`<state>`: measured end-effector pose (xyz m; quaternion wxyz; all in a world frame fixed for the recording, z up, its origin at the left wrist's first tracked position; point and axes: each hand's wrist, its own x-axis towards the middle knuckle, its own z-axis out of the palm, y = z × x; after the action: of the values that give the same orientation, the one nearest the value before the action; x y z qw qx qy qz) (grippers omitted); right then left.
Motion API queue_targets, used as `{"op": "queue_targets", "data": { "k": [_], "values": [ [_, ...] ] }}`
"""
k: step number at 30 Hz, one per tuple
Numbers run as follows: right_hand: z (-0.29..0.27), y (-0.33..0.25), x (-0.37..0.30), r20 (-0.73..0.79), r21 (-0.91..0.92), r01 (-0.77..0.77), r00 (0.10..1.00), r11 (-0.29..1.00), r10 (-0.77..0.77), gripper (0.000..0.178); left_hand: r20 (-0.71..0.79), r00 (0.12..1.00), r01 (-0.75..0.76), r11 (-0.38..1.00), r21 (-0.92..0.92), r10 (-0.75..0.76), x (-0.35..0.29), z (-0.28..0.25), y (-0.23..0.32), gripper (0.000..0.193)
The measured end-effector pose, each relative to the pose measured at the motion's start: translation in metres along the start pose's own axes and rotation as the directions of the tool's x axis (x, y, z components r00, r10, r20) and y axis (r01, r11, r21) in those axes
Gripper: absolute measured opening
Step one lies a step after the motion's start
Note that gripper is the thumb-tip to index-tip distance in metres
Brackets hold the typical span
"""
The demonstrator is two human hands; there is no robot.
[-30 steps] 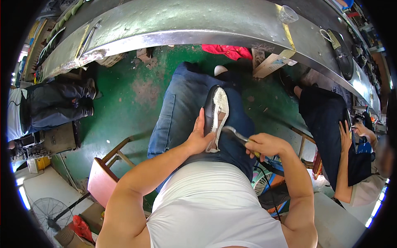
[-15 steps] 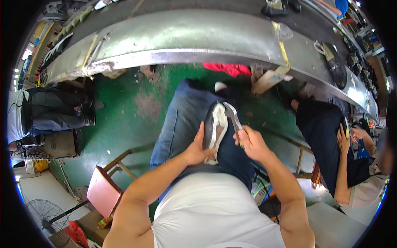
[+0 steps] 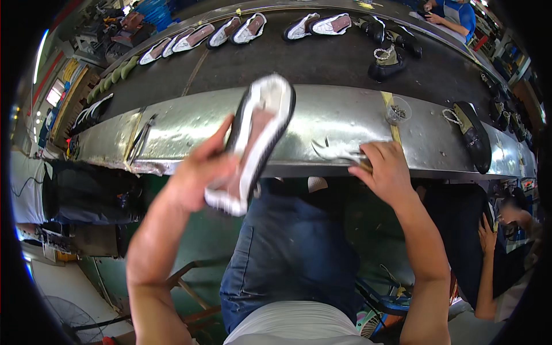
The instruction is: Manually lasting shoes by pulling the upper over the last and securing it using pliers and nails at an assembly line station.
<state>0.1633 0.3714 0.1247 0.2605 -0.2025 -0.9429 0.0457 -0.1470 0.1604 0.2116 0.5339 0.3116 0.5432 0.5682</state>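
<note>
My left hand is closed around the side of an unsoled shoe, tilted and held up in front of the bench's near edge. Its underside faces me, with a white folded margin around a brownish insole and a dark outer rim. Farther right, my right hand grips the handles of metal pincers at the bench edge. Their curved jaws point left, away from the shoe. The fingers hide most of the handles.
A metal-edged bench bears a row of similar shoes at the back. A clear cup of small bits stands near a dark shoe. A slim tool lies left. Co-workers sit at right and across.
My left hand has lifted the shoe from my lap up and leftward. My right hand has carried the pincers up and right to the bench edge. The view has tilted up.
</note>
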Motion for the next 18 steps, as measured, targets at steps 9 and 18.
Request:
{"op": "queue_targets", "data": {
  "k": [9,18],
  "values": [
    [0.023,0.034,0.027,-0.052,0.142,-0.122,0.99,0.982,0.13,0.049,0.173,0.921,-0.241,0.161,0.957,0.35,0.309,0.039,0.064,0.084],
    [0.019,0.04,0.027,-0.031,0.197,-0.124,0.991,0.972,0.133,0.049,0.639,0.75,-0.427,-0.611,0.666,0.171,0.373,0.031,0.01,0.043]
  ]
}}
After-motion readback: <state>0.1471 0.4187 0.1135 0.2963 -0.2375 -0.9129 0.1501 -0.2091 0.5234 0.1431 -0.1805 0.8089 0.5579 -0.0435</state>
